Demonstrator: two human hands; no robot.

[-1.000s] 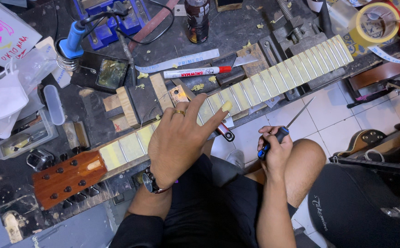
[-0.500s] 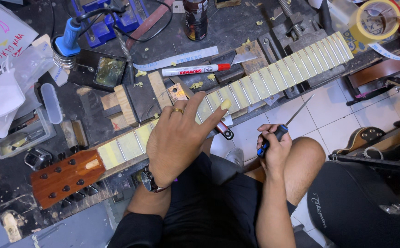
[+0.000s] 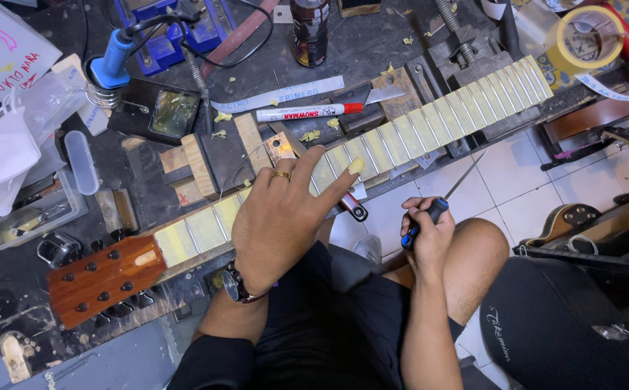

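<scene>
Dark and cluttered, the bench (image 3: 401, 43) carries a guitar neck (image 3: 372, 148) laid slantwise across it, its reddish headstock (image 3: 101, 278) at the lower left and its far end up by the metal vise (image 3: 466, 54) at the upper right; pale tape covers the fretboard between the frets. At the middle of the neck the left hand (image 3: 282, 217) lies flat with fingers spread wide, a ring on one of them, and it presses down rather than gripping. Over the knee and just off the bench edge, the right hand (image 3: 426, 227) is closed around the dark and blue handle of a thin pointed tool (image 3: 452, 188), whose metal shaft points up and right toward the neck without touching it. A red-capped marker (image 3: 307, 113) and a pale strip lie just beyond the neck, a blue-handled soldering iron (image 3: 112, 61) sits in its coil stand at the upper left, and a tape roll (image 3: 582, 36) rests at the upper right. To work the frets cleanly, it seems wise to keep the flat hand's weight just beside the fret being worked, so the neck cannot rock. The tip should probably come in low along the tape edge, moved by short strokes away from the spread fingers, because a slip could score the wood or prick a fingertip
</scene>
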